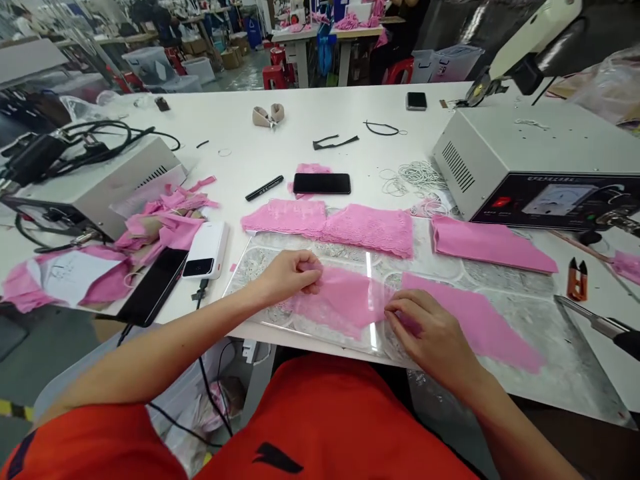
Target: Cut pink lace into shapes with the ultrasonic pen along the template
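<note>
A thin, pale pink fabric piece (pixel 345 300) lies in front of me over a clear patterned plastic mat (pixel 470 270). My left hand (pixel 295 272) is closed at its upper left edge, fingers curled in a pinch. At the right edge, my right hand (pixel 425 327) pinches with thumb and fingertips. A brighter pink fabric panel (pixel 480 327) lies flat beside and partly behind my right hand. Just beyond the hands rest pink lace pieces (pixel 370 230), and a folded pink fabric stack (pixel 490 245) sits farther right.
Machine boxes stand left (pixel 100 183) and right (pixel 545 160). A phone (pixel 321 183), a marker (pixel 264 188) and a white power bank (pixel 206 250) lie on the table. Orange thread snips (pixel 577 280) and a metal-tipped tool (pixel 600 323) are at right. Pink scraps (pixel 165 220) pile up at left.
</note>
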`<state>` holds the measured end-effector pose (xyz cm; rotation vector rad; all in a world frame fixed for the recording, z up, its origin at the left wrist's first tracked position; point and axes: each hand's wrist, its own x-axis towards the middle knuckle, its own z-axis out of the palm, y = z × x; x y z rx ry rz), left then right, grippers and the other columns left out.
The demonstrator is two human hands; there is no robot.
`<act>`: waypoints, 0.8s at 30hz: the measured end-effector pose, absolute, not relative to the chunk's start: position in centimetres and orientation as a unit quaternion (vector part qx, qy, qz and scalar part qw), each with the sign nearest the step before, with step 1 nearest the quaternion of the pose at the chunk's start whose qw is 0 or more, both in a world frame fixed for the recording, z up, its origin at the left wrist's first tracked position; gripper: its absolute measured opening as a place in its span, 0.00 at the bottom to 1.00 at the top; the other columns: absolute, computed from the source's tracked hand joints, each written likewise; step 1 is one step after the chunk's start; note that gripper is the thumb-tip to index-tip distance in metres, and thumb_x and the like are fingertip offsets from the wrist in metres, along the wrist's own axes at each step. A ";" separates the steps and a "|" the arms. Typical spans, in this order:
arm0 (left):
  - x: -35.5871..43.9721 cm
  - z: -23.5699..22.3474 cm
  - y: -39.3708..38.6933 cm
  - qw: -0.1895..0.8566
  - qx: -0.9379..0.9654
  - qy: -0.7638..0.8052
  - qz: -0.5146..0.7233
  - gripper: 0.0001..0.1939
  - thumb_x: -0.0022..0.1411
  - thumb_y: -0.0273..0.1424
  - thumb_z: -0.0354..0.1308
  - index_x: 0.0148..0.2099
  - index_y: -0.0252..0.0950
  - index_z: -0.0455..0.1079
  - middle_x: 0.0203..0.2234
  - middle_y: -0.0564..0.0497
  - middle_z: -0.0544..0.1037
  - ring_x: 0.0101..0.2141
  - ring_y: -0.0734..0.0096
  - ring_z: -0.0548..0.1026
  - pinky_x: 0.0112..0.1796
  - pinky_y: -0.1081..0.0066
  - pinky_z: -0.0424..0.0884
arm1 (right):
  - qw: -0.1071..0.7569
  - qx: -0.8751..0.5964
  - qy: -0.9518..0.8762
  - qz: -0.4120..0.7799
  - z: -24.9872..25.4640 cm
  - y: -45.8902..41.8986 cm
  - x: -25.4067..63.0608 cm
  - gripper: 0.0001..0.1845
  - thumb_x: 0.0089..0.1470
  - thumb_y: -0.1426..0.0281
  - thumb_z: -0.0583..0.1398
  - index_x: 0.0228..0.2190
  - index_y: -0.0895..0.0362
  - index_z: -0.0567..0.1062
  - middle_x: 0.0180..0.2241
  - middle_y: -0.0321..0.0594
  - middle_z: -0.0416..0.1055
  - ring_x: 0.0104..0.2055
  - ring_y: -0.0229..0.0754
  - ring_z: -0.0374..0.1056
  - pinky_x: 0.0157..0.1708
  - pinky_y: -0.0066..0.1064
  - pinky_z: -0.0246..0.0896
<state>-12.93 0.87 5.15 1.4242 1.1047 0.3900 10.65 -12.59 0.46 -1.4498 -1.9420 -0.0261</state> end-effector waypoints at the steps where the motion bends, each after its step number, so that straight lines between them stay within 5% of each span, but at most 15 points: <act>1: -13.9 4.9 0.8 0.603 0.614 0.482 0.166 0.02 0.57 0.25 0.59 0.32 0.32 0.69 0.19 0.54 0.75 0.22 0.76 0.76 0.25 0.78 0.71 | 0.351 -0.564 -0.747 0.001 0.6 -12.6 10.6 0.06 0.61 0.74 0.58 0.33 0.53 0.74 0.34 0.39 0.76 0.37 0.41 0.74 0.36 0.32 0.72; 11: -17.2 3.7 0.5 0.489 0.709 0.485 0.149 0.06 0.53 0.33 0.55 0.29 0.35 0.69 0.18 0.58 0.65 0.20 0.77 0.63 0.22 0.77 0.58 | 0.255 -0.624 -0.739 0.000 -0.2 -11.2 10.4 0.05 0.60 0.71 0.58 0.32 0.54 0.74 0.36 0.41 0.76 0.37 0.43 0.74 0.27 0.31 0.66; 16: -18.1 3.7 -0.1 0.372 0.769 0.503 0.130 0.07 0.55 0.32 0.52 0.31 0.36 0.70 0.21 0.55 0.71 0.23 0.73 0.66 0.26 0.74 0.60 | 0.297 -0.561 -0.772 0.024 1.3 -12.5 9.4 0.04 0.61 0.73 0.58 0.37 0.54 0.73 0.38 0.41 0.74 0.40 0.40 0.74 0.37 0.29 0.71; 24: -18.7 3.4 -1.2 0.261 0.813 0.517 0.059 0.07 0.60 0.29 0.50 0.33 0.36 0.69 0.23 0.54 0.73 0.25 0.70 0.69 0.28 0.71 0.59 | 0.317 -0.548 -0.772 0.054 0.4 -13.3 8.0 0.04 0.62 0.74 0.58 0.38 0.54 0.73 0.37 0.41 0.74 0.37 0.39 0.73 0.36 0.28 0.71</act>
